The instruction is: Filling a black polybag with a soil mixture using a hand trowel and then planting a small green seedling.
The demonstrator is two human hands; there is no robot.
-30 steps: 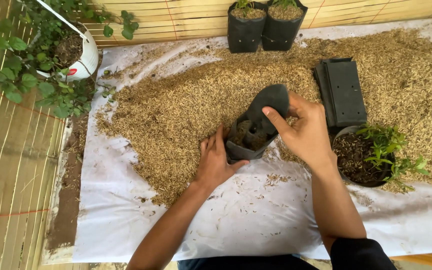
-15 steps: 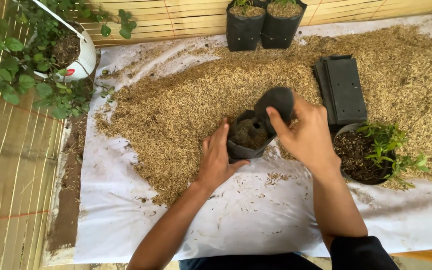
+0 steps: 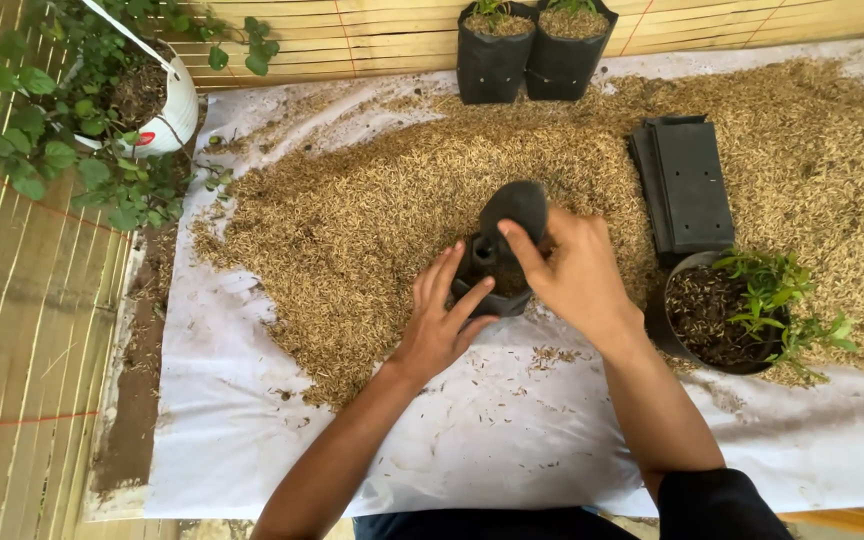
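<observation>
White sheet (image 3: pixel 512 450), coarse husk heap (image 3: pixel 372 200); hands gripping floppy black grow bag (image 3: pixel 508 215)

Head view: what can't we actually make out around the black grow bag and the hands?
- Inside of the black grow bag: head view, mostly covered by the right hand and the bag's raised flap.
- Bag's near side: hidden by the left hand fingers.
- Right palm and grip: only the back of the hand shows.
- Stack of flat black bags: count too fine to tell.
- White pot: largely screened by leaves.
</observation>
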